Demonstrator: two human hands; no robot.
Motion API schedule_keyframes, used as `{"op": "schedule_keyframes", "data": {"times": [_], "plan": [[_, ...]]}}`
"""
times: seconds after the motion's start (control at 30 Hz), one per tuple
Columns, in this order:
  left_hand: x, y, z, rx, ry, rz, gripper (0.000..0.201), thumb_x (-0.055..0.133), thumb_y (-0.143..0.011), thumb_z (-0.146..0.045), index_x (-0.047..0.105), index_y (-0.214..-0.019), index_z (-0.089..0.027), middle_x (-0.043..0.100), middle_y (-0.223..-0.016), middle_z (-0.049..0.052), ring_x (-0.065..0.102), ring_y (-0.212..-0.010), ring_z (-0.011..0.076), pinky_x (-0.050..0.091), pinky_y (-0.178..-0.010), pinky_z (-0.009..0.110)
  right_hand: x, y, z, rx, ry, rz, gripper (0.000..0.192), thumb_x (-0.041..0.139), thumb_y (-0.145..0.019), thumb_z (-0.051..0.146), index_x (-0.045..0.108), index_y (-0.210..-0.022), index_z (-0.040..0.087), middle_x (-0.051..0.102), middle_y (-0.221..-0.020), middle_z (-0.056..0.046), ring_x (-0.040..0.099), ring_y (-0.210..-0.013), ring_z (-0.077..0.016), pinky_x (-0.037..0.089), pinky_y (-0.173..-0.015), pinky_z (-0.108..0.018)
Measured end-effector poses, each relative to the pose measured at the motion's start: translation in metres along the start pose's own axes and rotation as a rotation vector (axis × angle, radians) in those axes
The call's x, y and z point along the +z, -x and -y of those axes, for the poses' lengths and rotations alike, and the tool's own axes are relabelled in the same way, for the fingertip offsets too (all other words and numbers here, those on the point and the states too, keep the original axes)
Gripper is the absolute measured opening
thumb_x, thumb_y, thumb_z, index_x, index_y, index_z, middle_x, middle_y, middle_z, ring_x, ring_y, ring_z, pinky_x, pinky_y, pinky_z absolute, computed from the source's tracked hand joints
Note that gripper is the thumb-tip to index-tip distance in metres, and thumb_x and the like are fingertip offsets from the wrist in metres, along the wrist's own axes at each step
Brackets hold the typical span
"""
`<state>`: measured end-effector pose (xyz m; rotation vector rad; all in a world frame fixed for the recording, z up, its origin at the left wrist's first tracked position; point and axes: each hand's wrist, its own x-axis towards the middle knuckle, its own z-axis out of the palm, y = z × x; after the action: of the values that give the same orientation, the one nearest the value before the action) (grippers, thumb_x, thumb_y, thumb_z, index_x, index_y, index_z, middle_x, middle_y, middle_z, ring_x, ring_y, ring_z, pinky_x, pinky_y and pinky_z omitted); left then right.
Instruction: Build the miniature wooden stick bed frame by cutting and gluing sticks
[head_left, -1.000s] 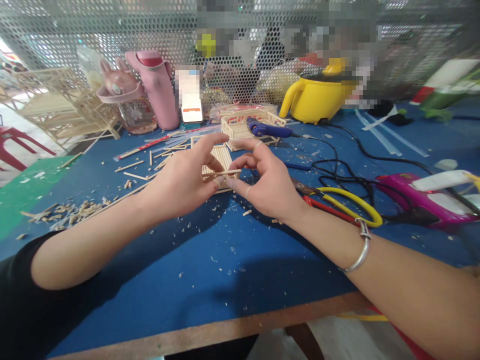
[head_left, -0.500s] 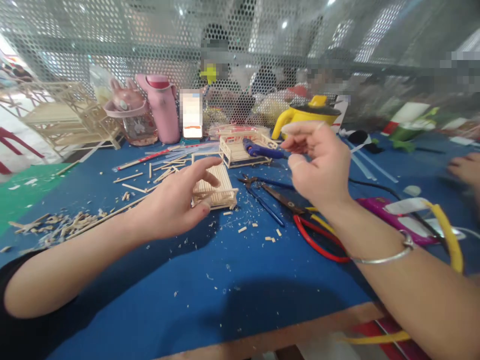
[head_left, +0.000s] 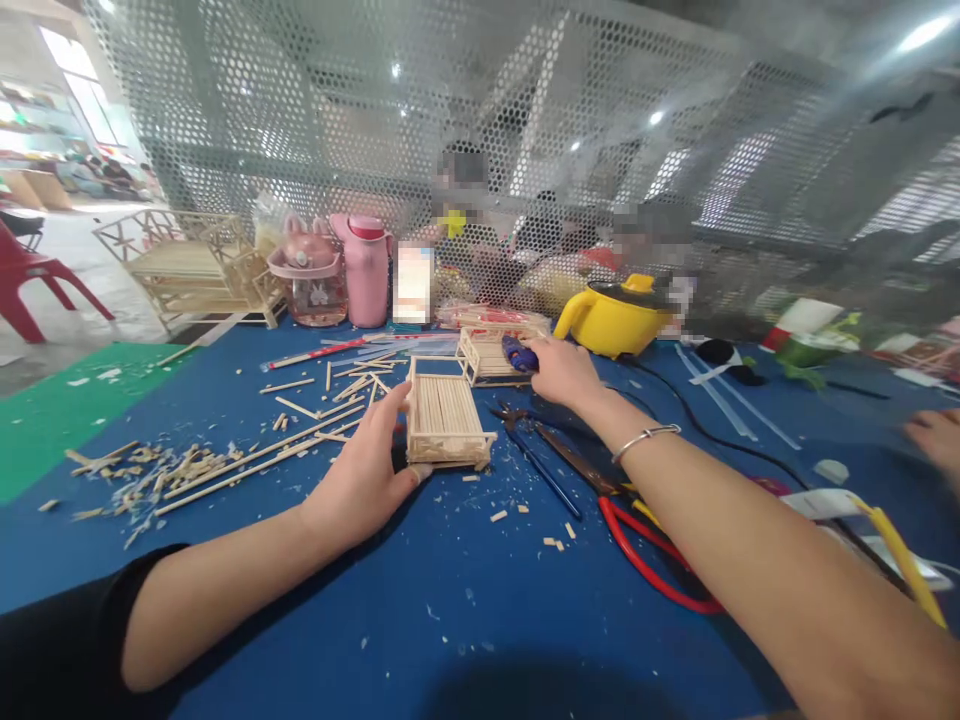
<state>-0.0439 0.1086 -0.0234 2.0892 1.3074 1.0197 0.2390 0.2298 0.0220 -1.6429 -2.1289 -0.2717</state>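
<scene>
Meanwhile one left hand rested on the blue table, fingers spread against the side of one slatted stick frame. One right hand had its fingers wrapped round one blue glue gun, beside a second stick frame.

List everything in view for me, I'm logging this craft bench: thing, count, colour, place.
stick panel: one, pale wood, table centre
blue tool: one, blue, behind the panel
small frame: one, pale wood, by the blue tool
loose sticks: many, pale, left
pliers: one, red handles, right
pot: one, yellow, rear
bottle: one, pink, rear
table: one, blue top
left hand: on the panel's near-left side
right hand: on the blue tool
</scene>
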Motion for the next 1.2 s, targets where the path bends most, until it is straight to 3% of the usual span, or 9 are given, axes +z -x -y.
{"op": "schedule_keyframes", "data": {"times": [0.2,0.33,0.4,0.47,0.5,0.57,0.63,0.73,1.2], "plan": [[-0.008,-0.008,-0.006,-0.014,0.16,-0.119,0.055,0.055,-0.077,-0.018,0.039,-0.129,-0.02,0.054,-0.119,0.01,0.06,-0.081,0.0143,0.054,-0.08,0.036,-0.023,0.006,0.0,0.137,-0.106,-0.112,0.03,0.054,-0.067,0.016,0.065,-0.095,0.015,0.068,-0.088,-0.013,0.061,-0.086,-0.0278,0.046,-0.077,-0.039],[-0.019,-0.011,-0.019,-0.052,0.316,-0.211,0.049,0.059,-0.076,-0.02,0.043,-0.122,-0.021,0.056,-0.106,0.005,0.056,-0.07,0.0095,0.053,-0.068,0.029,-0.057,0.03,0.011,0.189,-0.256,-0.183,0.022,0.048,-0.076,0.028,0.065,-0.086,0.017,0.063,-0.068,-0.006,0.059,-0.071,-0.0229,0.047,-0.064,-0.034],[-0.023,-0.012,-0.026,-0.067,0.404,-0.235,0.051,0.062,-0.074,-0.02,0.043,-0.122,-0.02,0.055,-0.102,0.004,0.054,-0.066,0.008,0.052,-0.064,0.026,-0.078,0.053,0.025,0.172,-0.354,-0.181,0.031,0.039,-0.086,0.038,0.064,-0.085,0.019,0.056,-0.059,-0.002,0.054,-0.058,-0.0184,0.045,-0.056,-0.031],[-0.026,-0.012,-0.031,-0.074,0.469,-0.24,0.053,0.063,-0.073,-0.019,0.042,-0.122,-0.02,0.054,-0.1,0.003,0.051,-0.064,0.0064,0.05,-0.062,0.024,-0.096,0.08,0.041,0.122,-0.558,-0.162,0.03,0.043,-0.087,0.043,0.064,-0.09,0.023,0.058,-0.064,-0.001,0.053,-0.055,-0.0171,0.045,-0.054,-0.032],[-0.027,-0.012,-0.033,-0.076,0.49,-0.236,0.054,0.064,-0.072,-0.019,0.042,-0.122,-0.02,0.054,-0.1,0.003,0.051,-0.063,0.0059,0.05,-0.061,0.023,-0.103,0.095,0.05,0.096,-0.539,-0.184,0.027,0.046,-0.087,0.044,0.065,-0.088,0.024,0.062,-0.07,-0.002,0.055,-0.057,-0.0177,0.046,-0.055,-0.033],[-0.028,-0.01,-0.037,-0.089,0.505,-0.22,0.054,0.064,-0.072,-0.019,0.042,-0.122,-0.021,0.054,-0.099,0.002,0.051,-0.063,0.0059,0.049,-0.059,0.023,-0.112,0.121,0.063,0.03,-0.386,-0.252,0.026,0.052,-0.084,0.042,0.062,-0.105,0.029,0.068,-0.092,-0.004,0.065,-0.075,-0.0232,0.052,-0.066,-0.037],[-0.027,-0.008,-0.039,-0.108,0.499,-0.203,0.054,0.065,-0.071,-0.018,0.042,-0.121,-0.021,0.053,-0.097,0.002,0.052,-0.062,0.0062,0.049,-0.057,0.022,-0.114,0.14,0.072,-0.038,-0.251,-0.256,0.034,0.055,-0.083,0.041,0.056,-0.116,0.034,0.068,-0.106,-0.003,0.066,-0.092,-0.0251,0.054,-0.076,-0.038],[-0.027,-0.005,-0.043,-0.131,0.482,-0.185,0.055,0.064,-0.07,-0.016,0.042,-0.12,-0.021,0.053,-0.096,0.001,0.052,-0.06,0.0056,0.048,-0.055,0.022,-0.109,0.154,0.077,-0.125,-0.19,-0.223,0.038,0.056,-0.084,0.039,0.051,-0.122,0.035,0.068,-0.11,-0.002,0.067,-0.095,-0.023,0.056,-0.081,-0.034],[-0.025,-0.003,-0.042,-0.128,0.461,-0.196,0.056,0.065,-0.068,-0.015,0.044,-0.119,-0.023,0.054,-0.095,-0.001,0.05,-0.06,0.005,0.047,-0.055,0.021,-0.089,0.144,0.092,-0.257,-0.209,-0.297,0.041,0.061,-0.084,0.035,0.053,-0.122,0.022,0.067,-0.115,-0.004,0.065,-0.101,-0.0166,0.051,-0.092,-0.023]]}}
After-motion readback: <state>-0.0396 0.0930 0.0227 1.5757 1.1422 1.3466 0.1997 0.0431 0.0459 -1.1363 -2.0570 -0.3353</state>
